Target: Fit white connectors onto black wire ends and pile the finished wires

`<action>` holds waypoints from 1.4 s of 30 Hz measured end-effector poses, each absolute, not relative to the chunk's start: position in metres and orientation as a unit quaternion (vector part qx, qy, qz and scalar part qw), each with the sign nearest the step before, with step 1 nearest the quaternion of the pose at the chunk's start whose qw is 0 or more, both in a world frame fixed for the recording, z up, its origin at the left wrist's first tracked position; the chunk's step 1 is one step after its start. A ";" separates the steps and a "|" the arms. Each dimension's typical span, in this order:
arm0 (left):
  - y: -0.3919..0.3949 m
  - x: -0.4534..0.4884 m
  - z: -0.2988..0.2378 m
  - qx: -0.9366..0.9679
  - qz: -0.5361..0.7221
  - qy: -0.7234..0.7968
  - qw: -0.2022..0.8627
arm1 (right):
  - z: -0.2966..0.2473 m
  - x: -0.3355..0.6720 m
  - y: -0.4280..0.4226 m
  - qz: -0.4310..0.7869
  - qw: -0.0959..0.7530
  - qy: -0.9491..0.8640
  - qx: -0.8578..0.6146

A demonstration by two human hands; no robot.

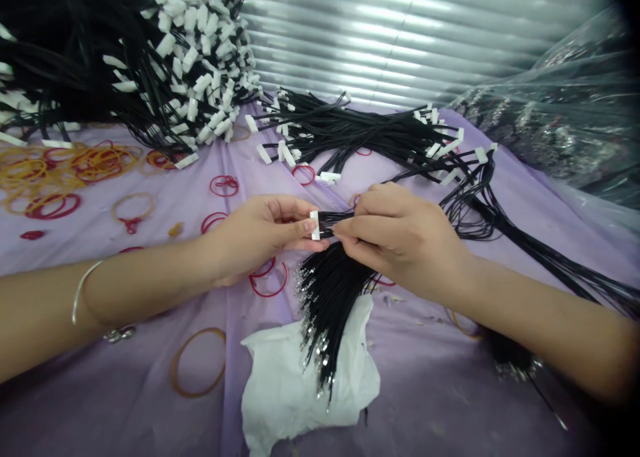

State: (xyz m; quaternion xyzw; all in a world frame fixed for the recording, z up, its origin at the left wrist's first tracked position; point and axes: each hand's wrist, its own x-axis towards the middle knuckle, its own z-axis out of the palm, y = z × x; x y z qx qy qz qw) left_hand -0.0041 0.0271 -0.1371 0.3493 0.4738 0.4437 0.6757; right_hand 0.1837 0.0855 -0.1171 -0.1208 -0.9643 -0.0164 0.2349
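My left hand (265, 230) pinches a small white plastic connector (315, 225) between thumb and fingers. Several thin black wires (333, 217) run from the connector toward the right. My right hand (400, 227) is closed on a black wire close to the connector, its thumb and index fingertip pressed together; the exact tip of the wire is hidden. Just below both hands, a fan of loose black wires (340, 284) with shiny metal terminals lies over a crumpled white sheet (280, 390).
A large heap of black cables with white connectors (195, 64) fills the back left. Finished-looking cables (360, 130) lie across the back. Yellow rubber bands (100, 164) and red ones are scattered left. Clear plastic bags (560, 124) sit at right on the purple cloth (150, 404).
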 end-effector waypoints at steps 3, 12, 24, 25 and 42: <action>0.028 -0.004 -0.138 0.347 0.445 0.471 0.678 | -0.120 0.182 0.086 -0.017 0.224 -0.968 -0.111; 0.026 -0.009 -0.122 0.433 0.484 0.473 0.595 | -0.106 0.187 0.094 -0.012 0.237 -0.952 -0.192; 0.019 -0.008 -0.114 0.457 0.504 0.446 0.581 | -0.112 0.191 0.111 -0.152 0.243 -0.947 -0.143; 0.020 -0.008 -0.114 0.418 0.512 0.430 0.615 | -0.112 0.191 0.110 -0.185 0.239 -0.943 -0.139; 0.035 -0.013 -0.128 0.361 0.468 0.511 0.624 | -0.108 0.178 0.082 0.032 0.004 -0.985 -0.172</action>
